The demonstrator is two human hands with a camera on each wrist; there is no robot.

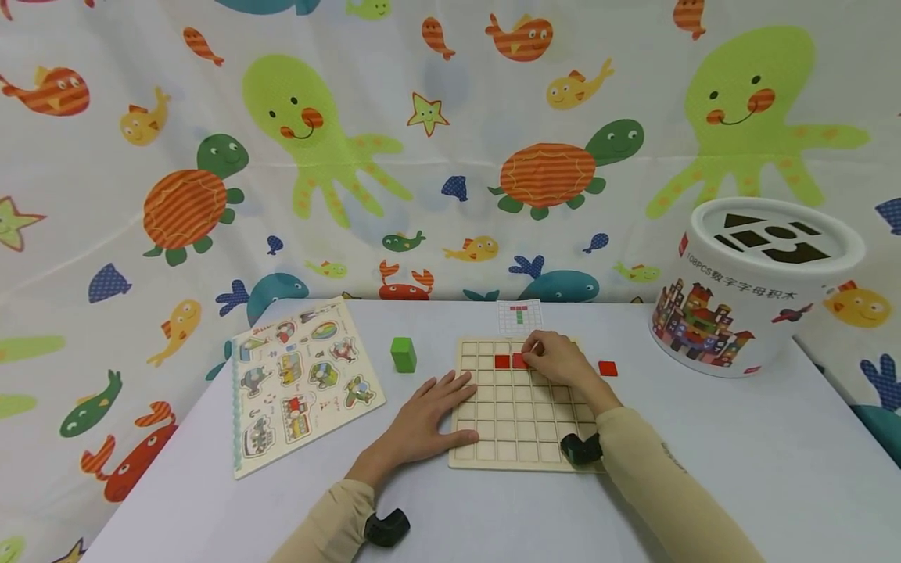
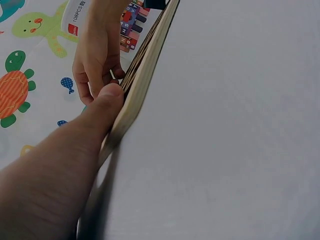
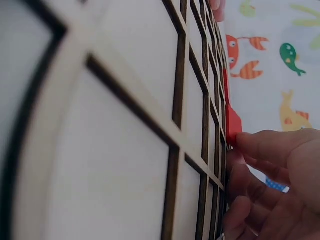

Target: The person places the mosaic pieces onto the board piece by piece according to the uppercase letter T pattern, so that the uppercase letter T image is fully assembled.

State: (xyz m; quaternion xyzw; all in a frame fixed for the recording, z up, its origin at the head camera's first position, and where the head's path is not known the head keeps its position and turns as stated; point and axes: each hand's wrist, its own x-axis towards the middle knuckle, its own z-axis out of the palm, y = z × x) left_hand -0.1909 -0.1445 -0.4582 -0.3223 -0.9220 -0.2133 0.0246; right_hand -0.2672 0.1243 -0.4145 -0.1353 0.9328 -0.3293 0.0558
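A wooden grid board (image 1: 505, 431) lies flat on the table. My left hand (image 1: 421, 422) rests on its left edge with the fingers spread; the left wrist view shows the thumb (image 2: 102, 107) lying along the rim. Over the second row from the back, my right hand (image 1: 558, 362) pinches a red square tile (image 1: 518, 360) between thumb and finger. The right wrist view shows this red tile (image 3: 233, 124) at the grid's surface. Another red tile (image 1: 502, 362) sits in the cell just left of it. To the right of the board lies a loose red tile (image 1: 608, 368).
Behind the board is a small pattern card (image 1: 520, 318) with red and green squares. A green block (image 1: 403, 355) stands left of the board, near a picture puzzle board (image 1: 281, 414). At the right stands a large white tub (image 1: 746, 301). A patterned cloth (image 1: 450, 172) hangs behind.
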